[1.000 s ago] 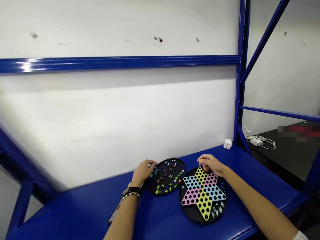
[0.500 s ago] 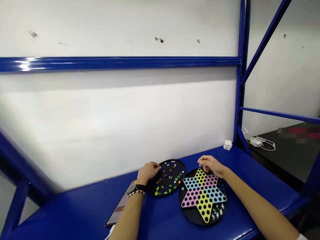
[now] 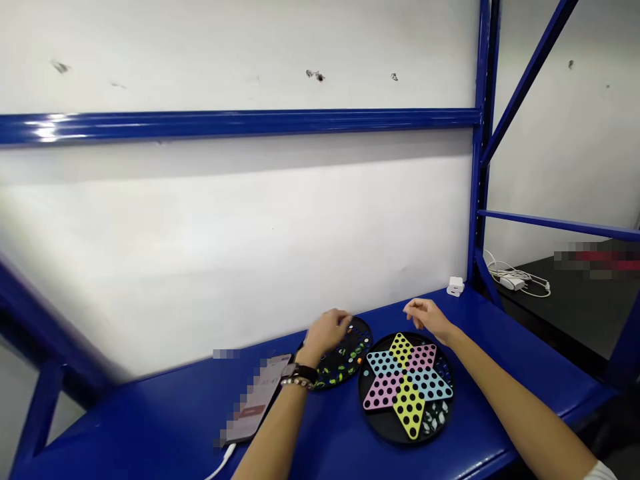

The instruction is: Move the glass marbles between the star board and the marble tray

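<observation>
A round black tray (image 3: 333,363) holds many small glass marbles in green, orange, white and dark blue. My left hand (image 3: 327,331) hovers over its far part, fingers bent together and pointing right; any marble in them is hidden. To its right lies a round Chinese checkers board (image 3: 390,427) with a star of yellow, pink and light blue holed points. Clear-white marbles (image 3: 435,417) sit in its near right section, dark blue ones (image 3: 443,369) further back. Just beyond the board's far edge my right hand (image 3: 427,317) is raised, thumb and fingers pinched; what they hold is too small to see.
A phone (image 3: 260,397) with a white cable (image 3: 223,460) lies left of the tray, beside my left forearm. White charger plugs (image 3: 455,287) stand at the back right of the blue tabletop (image 3: 165,413). Blue frame posts (image 3: 477,200) rise at the right.
My left hand has moved right across the marble tray, from its left edge to its far part, uncovering more of the phone. My right hand has shifted slightly up and right, off the board.
</observation>
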### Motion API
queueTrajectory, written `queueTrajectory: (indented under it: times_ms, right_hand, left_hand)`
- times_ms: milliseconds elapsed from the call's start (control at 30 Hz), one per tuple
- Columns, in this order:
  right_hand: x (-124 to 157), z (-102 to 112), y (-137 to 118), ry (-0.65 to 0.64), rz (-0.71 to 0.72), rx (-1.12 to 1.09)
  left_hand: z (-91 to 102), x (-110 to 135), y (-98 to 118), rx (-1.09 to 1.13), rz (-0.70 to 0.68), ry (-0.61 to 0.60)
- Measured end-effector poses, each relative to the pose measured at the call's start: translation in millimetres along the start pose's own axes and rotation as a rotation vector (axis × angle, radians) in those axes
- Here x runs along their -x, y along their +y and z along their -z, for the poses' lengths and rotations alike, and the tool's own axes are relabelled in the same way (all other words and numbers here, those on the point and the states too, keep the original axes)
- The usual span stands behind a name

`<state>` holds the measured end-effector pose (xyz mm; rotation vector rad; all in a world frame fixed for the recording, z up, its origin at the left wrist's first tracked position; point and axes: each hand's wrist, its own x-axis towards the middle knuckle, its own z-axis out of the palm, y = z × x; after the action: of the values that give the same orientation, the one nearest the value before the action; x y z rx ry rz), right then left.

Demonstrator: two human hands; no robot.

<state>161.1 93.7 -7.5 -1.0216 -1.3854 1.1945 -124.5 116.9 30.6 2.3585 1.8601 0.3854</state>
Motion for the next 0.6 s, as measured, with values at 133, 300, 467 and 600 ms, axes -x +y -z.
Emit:
queueTrajectory:
  times_ms: [133,300,467,600]
  right_hand:
    - [-7,9,6,0.171,0.068,0.001]
    - [-12,13,10,0.209,0.067,-0.016]
    - [-11,11,9,0.179,0.055,-0.021]
    - [-10,11,8,0.175,0.071,-0.009]
  left_hand:
    - [-19.9,12,84,0.05,-0.338,-0.063]
    - [-44.9,16,153,-0.081,-0.424,-0.203]
    - [-55.6,8,165,-0.115,-0.305,-0.187]
    - [-55.9,5,161,-0.111,-0.279,-0.182]
